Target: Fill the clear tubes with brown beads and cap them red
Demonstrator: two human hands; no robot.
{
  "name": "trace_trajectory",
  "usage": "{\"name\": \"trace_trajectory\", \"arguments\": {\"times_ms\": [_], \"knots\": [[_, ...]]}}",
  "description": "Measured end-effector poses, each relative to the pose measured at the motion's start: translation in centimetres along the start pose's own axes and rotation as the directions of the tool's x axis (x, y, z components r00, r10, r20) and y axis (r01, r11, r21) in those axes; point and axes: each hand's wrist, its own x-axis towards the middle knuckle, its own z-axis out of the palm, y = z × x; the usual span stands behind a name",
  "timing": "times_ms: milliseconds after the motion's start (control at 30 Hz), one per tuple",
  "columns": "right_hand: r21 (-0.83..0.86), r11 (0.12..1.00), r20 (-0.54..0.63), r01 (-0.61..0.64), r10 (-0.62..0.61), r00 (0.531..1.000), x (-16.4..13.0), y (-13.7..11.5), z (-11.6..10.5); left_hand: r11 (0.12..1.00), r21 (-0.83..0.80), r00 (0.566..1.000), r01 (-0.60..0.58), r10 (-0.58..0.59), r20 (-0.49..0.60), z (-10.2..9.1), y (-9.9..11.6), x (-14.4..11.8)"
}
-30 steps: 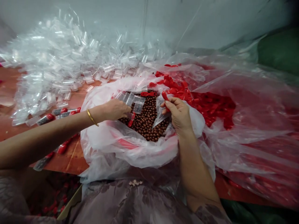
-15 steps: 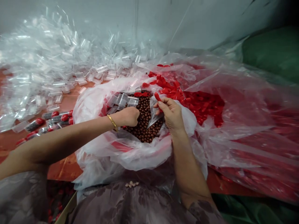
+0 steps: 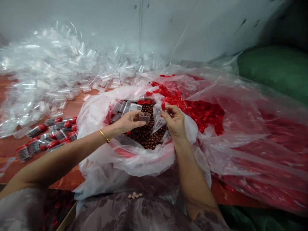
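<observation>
My left hand [image 3: 131, 121] grips a small clear plastic container [image 3: 144, 118], tilted with its mouth toward the right, above the brown balls [image 3: 149, 139]. Between the thumb and fingers of my right hand [image 3: 174, 120] is a red cap [image 3: 163, 106], just right of the container and apart from it. The balls fill a bowl-like hollow lined with a white plastic bag [image 3: 141, 165]. Several clear containers [image 3: 126, 107] and a red piece [image 3: 144, 102] lie on the balls at the back. How full the held container is, I cannot tell.
A large heap of clear containers [image 3: 53, 57] stands at the back left. Filled containers with red caps [image 3: 61, 134] lie on the orange-red table [image 3: 69, 179]. Loose red caps [image 3: 204, 112] spill from a plastic bag [image 3: 240, 134] on the right. A green sack [image 3: 274, 70] sits behind.
My left hand has turned and risen from the balls, and the clear container in it now shows. My right hand still pinches the red cap. The view has shifted slightly.
</observation>
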Motion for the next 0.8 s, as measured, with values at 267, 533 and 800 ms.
{"name": "trace_trajectory", "arguments": {"times_ms": [267,533,800], "knots": [[0.248,0.946,0.099,-0.209,0.190,0.977,-1.0,-2.6,-0.2,0.989,-0.105,0.994,-0.100,0.104,0.032,0.0,0.7,-3.3],[0.149,0.924,0.266,-0.353,0.307,0.914,-2.4,-4.4,1.5,0.983,-0.176,0.998,0.055,-0.051,0.028,-0.3,-0.6,-4.9],[-0.015,0.975,0.569,-0.220,0.189,0.801,-2.5,-4.8,2.5,0.984,-0.174,0.996,0.046,-0.032,0.084,-0.5,-0.1,-5.1]]}}
